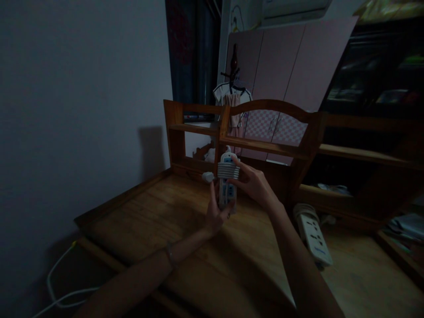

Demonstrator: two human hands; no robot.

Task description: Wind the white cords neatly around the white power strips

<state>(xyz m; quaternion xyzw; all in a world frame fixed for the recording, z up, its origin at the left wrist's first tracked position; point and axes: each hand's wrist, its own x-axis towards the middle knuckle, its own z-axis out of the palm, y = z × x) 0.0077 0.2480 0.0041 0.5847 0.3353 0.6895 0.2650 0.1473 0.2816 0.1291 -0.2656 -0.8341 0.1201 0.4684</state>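
A power strip [228, 194] with blue socket faces is held upright above the wooden desk. Its white cord [228, 170] is wound several times around the upper half. My left hand [217, 214] grips the strip's lower end, thumb across the front. Fingers of my right hand [255, 183] are closed on the wound cord and the strip's edge from the right side. The white plug [208, 177] sticks out to the left, just above my left fingers. Part of the strip's lower end is hidden by my left hand.
A second white power strip [314, 238] with its cord bundled lies on the desk [145, 216] at the right. A wooden shelf unit [265, 145] stands along the desk's back. The wall [99, 110] is at the left; a loose white cable [53, 282] hangs lower left.
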